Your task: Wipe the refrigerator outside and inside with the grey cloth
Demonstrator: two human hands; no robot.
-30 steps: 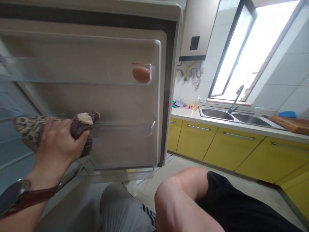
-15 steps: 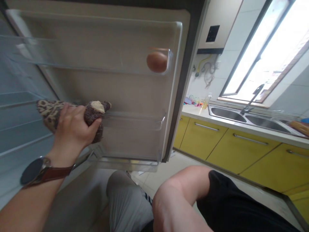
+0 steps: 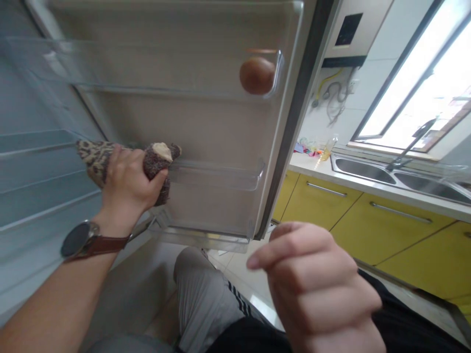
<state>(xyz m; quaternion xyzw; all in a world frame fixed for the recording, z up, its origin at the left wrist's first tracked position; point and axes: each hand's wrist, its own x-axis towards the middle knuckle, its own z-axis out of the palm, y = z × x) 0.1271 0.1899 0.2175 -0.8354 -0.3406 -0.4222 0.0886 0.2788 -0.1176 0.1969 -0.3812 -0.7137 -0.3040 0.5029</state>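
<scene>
The right hand (image 3: 316,284) of the person is nearest to the camera. Its fingers are bent inward, with the forefinger reaching a little to the left; the palm is hidden, so one cannot tell whether the fingers close on something. Below it are black cloth and a knee in grey trousers (image 3: 206,289) with dark stripes at the side.

The left arm wears a watch (image 3: 79,239) on a brown strap. The left hand (image 3: 127,181) is clenched around a rough brown object (image 3: 158,169), which has a pale patch on top and a mottled, patterned part at its left. This object is in the air before the open refrigerator door (image 3: 206,117), near the left end of the middle rack (image 3: 221,177); whether it touches the rack is not clear. In the upper rack, at the right corner, there is a brown egg (image 3: 257,75).

Farther away stand yellow cabinets (image 3: 327,203) under a white desk (image 3: 312,169). It carries a bottle (image 3: 328,148) and a double sink (image 3: 362,171) with a faucet (image 3: 412,144), below a bright window (image 3: 415,83).
</scene>
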